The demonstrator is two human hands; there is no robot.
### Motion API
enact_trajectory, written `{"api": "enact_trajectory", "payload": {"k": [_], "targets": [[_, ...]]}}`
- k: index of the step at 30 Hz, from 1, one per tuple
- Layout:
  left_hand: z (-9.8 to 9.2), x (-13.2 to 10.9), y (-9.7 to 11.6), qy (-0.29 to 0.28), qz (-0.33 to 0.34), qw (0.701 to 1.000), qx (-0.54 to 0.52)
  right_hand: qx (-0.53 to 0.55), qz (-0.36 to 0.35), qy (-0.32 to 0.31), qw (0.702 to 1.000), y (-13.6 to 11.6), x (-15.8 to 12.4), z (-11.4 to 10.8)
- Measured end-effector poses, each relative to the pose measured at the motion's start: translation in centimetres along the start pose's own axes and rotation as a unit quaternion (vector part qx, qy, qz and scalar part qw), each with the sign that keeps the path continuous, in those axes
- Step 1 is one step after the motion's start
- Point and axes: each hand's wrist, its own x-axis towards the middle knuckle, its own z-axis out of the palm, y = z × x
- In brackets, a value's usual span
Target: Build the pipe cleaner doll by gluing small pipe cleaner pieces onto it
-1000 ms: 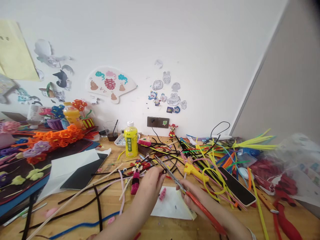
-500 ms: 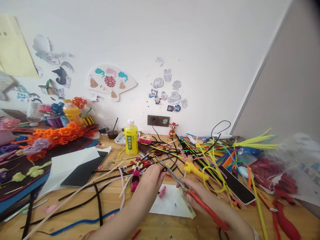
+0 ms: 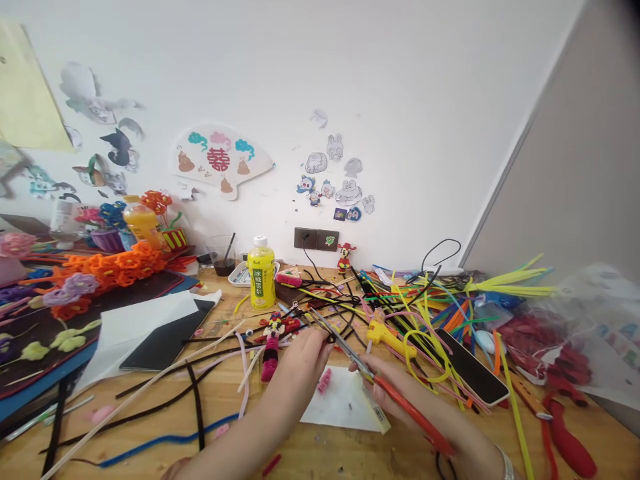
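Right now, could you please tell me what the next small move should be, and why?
Probably one careful, small snip at the black piece: the left hand pinches it right by the blades of the scissors, which the right hand holds pointing forward.

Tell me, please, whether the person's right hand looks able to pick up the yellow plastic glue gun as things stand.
Probably not: the right hand is occupied with the red-handled metal scissors. The yellow plastic glue gun lies just beyond that hand, but a thin yellow loop overlaps its handle.
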Motion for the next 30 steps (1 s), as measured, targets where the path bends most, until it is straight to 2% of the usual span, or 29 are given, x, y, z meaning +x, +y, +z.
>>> {"api": "enact_trajectory", "payload": {"k": [6, 15, 26, 28, 30], "targets": [[-0.1, 0.0, 0.1, -0.004, -0.003, 1.000, 0.002, -0.003, -0.033, -0.023, 0.999, -0.1, 0.0, 0.0], [-0.3, 0.0, 0.2, -0.011, 0.009, 1.000, 0.007, -0.020, -0.002, -0.013, 1.000, 0.1, 0.0, 0.1], [0.0, -0.3, -0.4, -0.005, 0.028, 0.999, 0.034, 0.024, -0.027, -0.032, 0.999, -0.2, 0.8, 0.3], [0.0, -0.3, -0.4, -0.005, 0.023, 0.999, 0.031, 0.015, -0.011, -0.017, 1.000, 0.0, 0.9, 0.5], [-0.1, -0.3, -0.4, 0.001, 0.017, 1.000, 0.026, -0.003, 0.013, 0.035, 0.999, 0.3, 0.9, 0.7]]}}
